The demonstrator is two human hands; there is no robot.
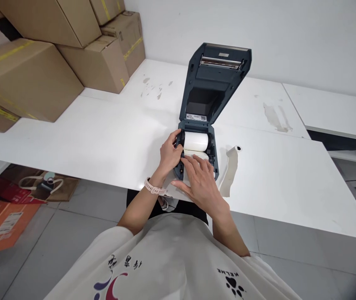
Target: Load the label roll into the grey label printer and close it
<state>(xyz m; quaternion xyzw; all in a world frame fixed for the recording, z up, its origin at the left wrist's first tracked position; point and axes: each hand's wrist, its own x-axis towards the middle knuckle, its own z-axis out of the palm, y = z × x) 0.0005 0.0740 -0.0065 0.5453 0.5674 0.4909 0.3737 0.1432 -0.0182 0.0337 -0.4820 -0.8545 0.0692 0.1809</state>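
A dark blue label printer [212, 137] stands on the white table [103, 137] with its lid [218, 79] swung up and back. A white paper roll [195, 141] lies in its bay. My left hand [170, 153] grips the black roll holder at the printer's left side, fingers curled round it. My right hand [198, 179] lies flat with fingers stretched out on the white paper at the printer's front. A pink watch band [153, 188] is on my left wrist.
A nearly spent roll core with a loose paper strip [231, 166] lies on the table right of the printer. Stacked cardboard boxes [40, 62] fill the table's left rear. A bag [43, 185] and orange boxes [3, 216] sit on the floor at left. A second table [330, 110] stands at right.
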